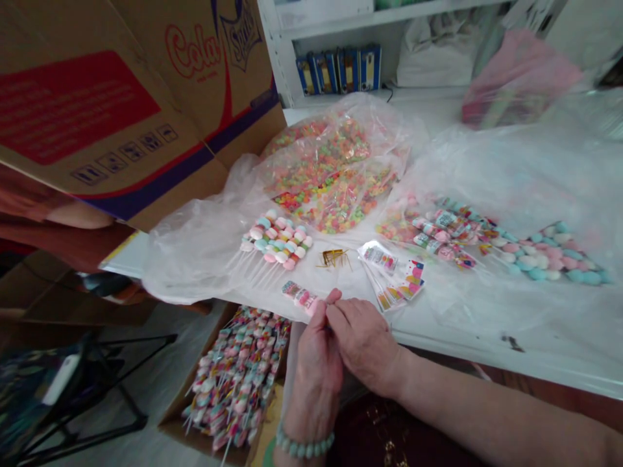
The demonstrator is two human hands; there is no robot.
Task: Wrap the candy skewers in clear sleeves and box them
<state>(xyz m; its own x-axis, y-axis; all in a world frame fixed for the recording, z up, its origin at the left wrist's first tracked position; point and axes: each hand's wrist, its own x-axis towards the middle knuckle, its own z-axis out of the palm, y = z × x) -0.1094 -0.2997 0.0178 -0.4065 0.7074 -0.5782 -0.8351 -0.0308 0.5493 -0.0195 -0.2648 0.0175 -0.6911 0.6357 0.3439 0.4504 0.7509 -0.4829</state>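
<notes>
My left hand (315, 370), with a pale green bead bracelet (305, 446) on its wrist, and my right hand (363, 342) meet at the table's front edge. Together they pinch a wrapped candy skewer (299, 297), whose lower end is hidden by my fingers. Just beyond my hands lie gold twist ties (333, 258) and a stack of printed paper labels (392, 277). A bunch of unwrapped pastel marshmallow skewers (275, 239) lies further left. Several wrapped skewers (438, 230) lie to the right.
Bags of colourful candy (331, 172) lie on a plastic sheet (516, 175) at the back. Below the table's left edge, a cardboard tray (195, 428) holds many wrapped skewers. A large cardboard box (121, 110) overhangs the upper left, with a white shelf (335, 65) behind.
</notes>
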